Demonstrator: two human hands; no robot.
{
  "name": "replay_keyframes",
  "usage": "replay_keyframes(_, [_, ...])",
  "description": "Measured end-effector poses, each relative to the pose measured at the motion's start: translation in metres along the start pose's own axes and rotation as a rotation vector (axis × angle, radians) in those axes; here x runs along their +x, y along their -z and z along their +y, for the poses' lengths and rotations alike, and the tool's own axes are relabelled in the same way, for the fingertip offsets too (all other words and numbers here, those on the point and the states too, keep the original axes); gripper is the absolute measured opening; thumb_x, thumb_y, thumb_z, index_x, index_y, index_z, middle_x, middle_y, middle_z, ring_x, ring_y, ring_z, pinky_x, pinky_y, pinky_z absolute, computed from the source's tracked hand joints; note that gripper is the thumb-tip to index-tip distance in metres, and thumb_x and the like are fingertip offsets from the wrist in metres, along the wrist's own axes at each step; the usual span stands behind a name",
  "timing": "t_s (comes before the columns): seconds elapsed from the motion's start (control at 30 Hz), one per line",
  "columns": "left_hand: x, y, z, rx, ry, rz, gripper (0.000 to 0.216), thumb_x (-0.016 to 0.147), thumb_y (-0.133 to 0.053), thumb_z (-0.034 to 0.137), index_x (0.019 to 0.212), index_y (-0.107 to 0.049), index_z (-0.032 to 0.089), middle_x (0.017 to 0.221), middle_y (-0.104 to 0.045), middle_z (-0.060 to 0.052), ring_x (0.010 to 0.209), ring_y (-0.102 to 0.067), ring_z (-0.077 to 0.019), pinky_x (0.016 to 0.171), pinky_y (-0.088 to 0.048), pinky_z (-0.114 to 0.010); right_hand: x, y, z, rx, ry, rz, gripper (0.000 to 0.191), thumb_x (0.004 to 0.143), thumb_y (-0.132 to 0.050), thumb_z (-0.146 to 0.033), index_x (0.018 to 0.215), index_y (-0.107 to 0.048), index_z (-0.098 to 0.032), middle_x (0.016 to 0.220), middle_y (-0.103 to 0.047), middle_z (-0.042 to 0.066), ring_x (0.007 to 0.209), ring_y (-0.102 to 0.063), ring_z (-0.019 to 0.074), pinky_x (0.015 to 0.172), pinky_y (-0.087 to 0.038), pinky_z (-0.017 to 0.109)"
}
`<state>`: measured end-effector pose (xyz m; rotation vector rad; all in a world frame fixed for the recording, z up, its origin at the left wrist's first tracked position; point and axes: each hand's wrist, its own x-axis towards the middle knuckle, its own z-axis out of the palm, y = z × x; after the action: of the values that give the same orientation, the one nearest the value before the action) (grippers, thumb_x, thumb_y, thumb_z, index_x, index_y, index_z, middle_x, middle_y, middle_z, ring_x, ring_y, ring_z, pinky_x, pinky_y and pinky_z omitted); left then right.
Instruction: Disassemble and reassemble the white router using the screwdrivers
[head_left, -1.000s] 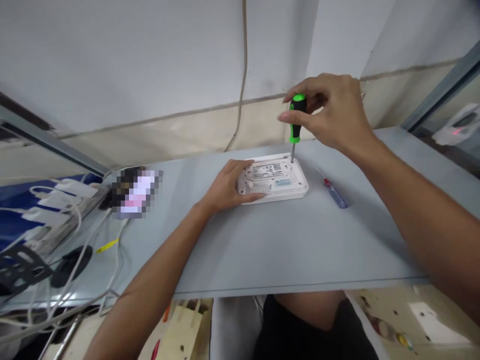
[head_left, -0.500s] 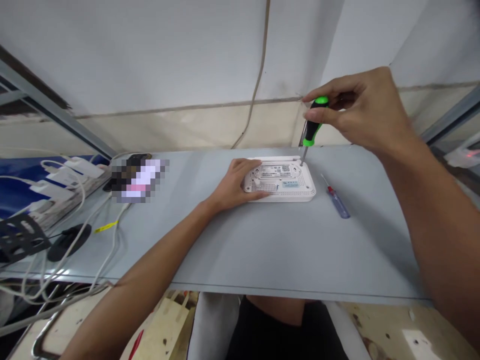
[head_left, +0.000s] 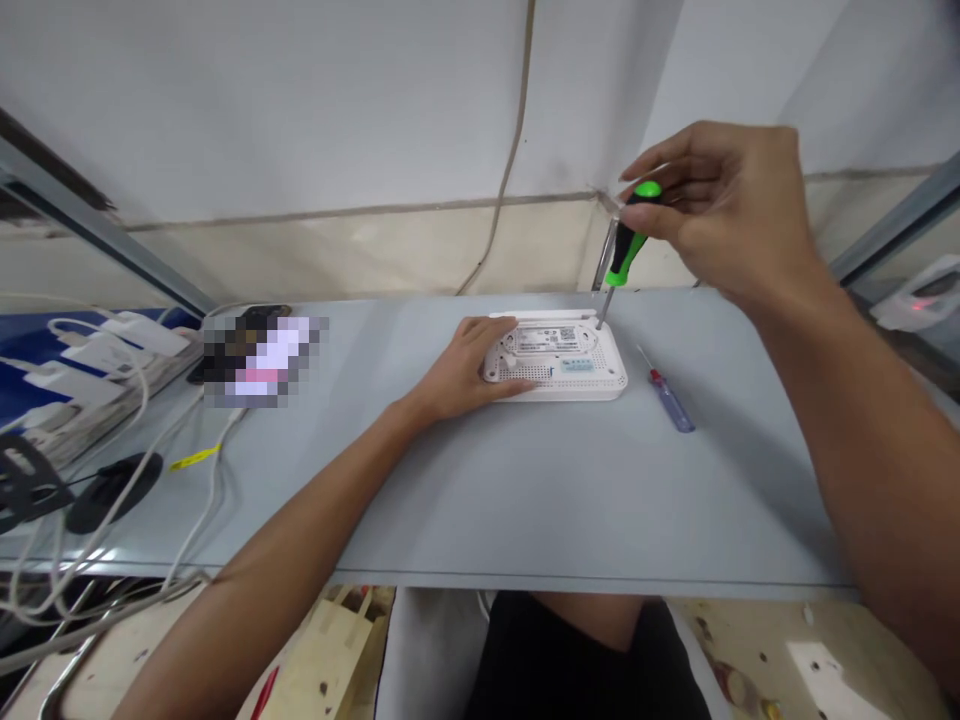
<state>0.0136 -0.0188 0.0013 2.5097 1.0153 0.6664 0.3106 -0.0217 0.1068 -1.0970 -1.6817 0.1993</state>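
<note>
A white router (head_left: 559, 360) lies upside down on the grey table (head_left: 525, 480), its label and vent holes facing up. My left hand (head_left: 457, 375) rests flat on its left end, fingers spread over the casing. My right hand (head_left: 724, 210) pinches the top of a green-and-black screwdriver (head_left: 626, 250). The tool stands slightly tilted with its tip on the router's far right corner.
A small blue-and-red screwdriver (head_left: 667, 395) lies on the table right of the router. At the left are white chargers on a power strip (head_left: 97, 350), tangled cables (head_left: 112, 520) and a blurred object (head_left: 259, 358). A cable (head_left: 510, 150) runs down the back wall.
My right hand has shifted its fingers on the screwdriver handle, and the tool leans a bit more. The camera has moved slightly. My left hand stays on the router.
</note>
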Motion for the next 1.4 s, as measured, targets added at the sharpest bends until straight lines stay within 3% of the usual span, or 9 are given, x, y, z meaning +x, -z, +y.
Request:
replay_keyframes(0.13, [0.000,0.002,-0.002,0.000,-0.001,-0.018,0.082,0.089,-0.074,0.065,0.155,-0.047,0.026,0.155,-0.054,-0.011,0.144,-0.042,-0.0344,0.121,-0.042,-0.056,0.000,0.004,-0.005,0.195,-0.065,-0.145,0.022,0.087,-0.078,-0.023,0.103,-0.073,-0.037,0.105,-0.080,-0.002,0.112,-0.076,0.0265,0.100,-0.063,0.049])
replay_keyframes(0.33, [-0.001,0.002,-0.001,0.000,-0.013,-0.013,0.081,0.089,-0.075,0.063,0.156,-0.047,0.026,0.156,-0.054,-0.012,0.144,-0.043,-0.0346,0.122,-0.041,-0.056,0.000,-0.002,-0.007,-0.066,-0.043,-0.006,0.012,0.082,-0.085,-0.031,0.091,-0.078,-0.035,0.091,-0.078,0.001,0.092,-0.076,0.0293,0.092,-0.064,0.050])
replay_keyframes(0.5, [-0.003,0.000,0.000,0.001,-0.015,-0.023,0.080,0.090,-0.075,0.060,0.157,-0.046,0.026,0.158,-0.052,-0.012,0.144,-0.043,-0.0355,0.122,-0.040,-0.059,-0.004,0.000,-0.010,0.142,-0.101,-0.124,0.021,0.087,-0.078,-0.031,0.099,-0.079,-0.048,0.110,-0.080,-0.006,0.110,-0.075,0.0286,0.104,-0.062,0.045])
replay_keyframes(0.67, [-0.003,0.001,0.000,0.016,-0.016,-0.024,0.080,0.090,-0.074,0.062,0.156,-0.046,0.026,0.157,-0.054,-0.012,0.145,-0.042,-0.0354,0.122,-0.041,-0.059,-0.002,-0.006,0.000,-0.165,0.036,-0.003,0.014,0.086,-0.080,-0.032,0.098,-0.085,-0.033,0.102,-0.078,0.006,0.097,-0.074,0.0288,0.087,-0.064,0.047])
replay_keyframes(0.87, [-0.003,0.002,0.000,0.038,-0.035,-0.025,0.079,0.093,-0.071,0.063,0.157,-0.045,0.024,0.159,-0.051,-0.012,0.146,-0.041,-0.0346,0.123,-0.040,-0.057,0.000,-0.002,0.001,0.118,-0.019,-0.148,0.059,0.087,-0.071,-0.009,0.138,-0.070,-0.038,0.120,-0.078,0.003,0.113,-0.073,0.0261,0.085,-0.062,0.040])
replay_keyframes(1.03, [-0.002,0.002,-0.001,0.058,-0.031,-0.028,0.078,0.094,-0.069,0.062,0.158,-0.043,0.027,0.160,-0.049,-0.011,0.147,-0.040,-0.0340,0.124,-0.039,-0.057,0.002,0.001,-0.001,-0.024,-0.002,-0.036,0.036,0.081,-0.084,-0.020,0.114,-0.080,-0.035,0.098,-0.078,0.003,0.101,-0.074,0.0276,0.088,-0.062,0.044])
replay_keyframes(1.2, [-0.001,0.002,-0.001,0.041,-0.027,-0.036,0.080,0.093,-0.069,0.065,0.158,-0.044,0.026,0.159,-0.051,-0.012,0.146,-0.041,-0.0337,0.124,-0.039,-0.056,0.005,0.008,-0.002,0.184,-0.055,-0.112,0.063,0.075,-0.069,0.003,0.118,-0.077,-0.043,0.116,-0.079,-0.001,0.122,-0.071,0.0278,0.096,-0.062,0.042])
replay_keyframes(1.3, [-0.001,0.001,0.001,0.035,-0.007,-0.023,0.080,0.092,-0.070,0.065,0.158,-0.045,0.027,0.159,-0.051,-0.011,0.147,-0.041,-0.0354,0.123,-0.040,-0.058,0.004,0.009,-0.003,-0.003,0.009,-0.065,0.053,0.077,-0.079,-0.010,0.121,-0.076,-0.040,0.122,-0.074,0.002,0.120,-0.070,0.0306,0.089,-0.063,0.044])
replay_keyframes(1.4, [-0.002,0.000,0.003,0.025,-0.009,-0.032,0.081,0.092,-0.070,0.066,0.158,-0.045,0.026,0.159,-0.052,-0.012,0.147,-0.041,-0.0360,0.123,-0.040,-0.058,0.001,0.007,-0.006,-0.149,-0.009,-0.025,0.039,0.077,-0.086,-0.024,0.114,-0.080,-0.033,0.107,-0.078,0.005,0.102,-0.075,0.0321,0.076,-0.061,0.047])
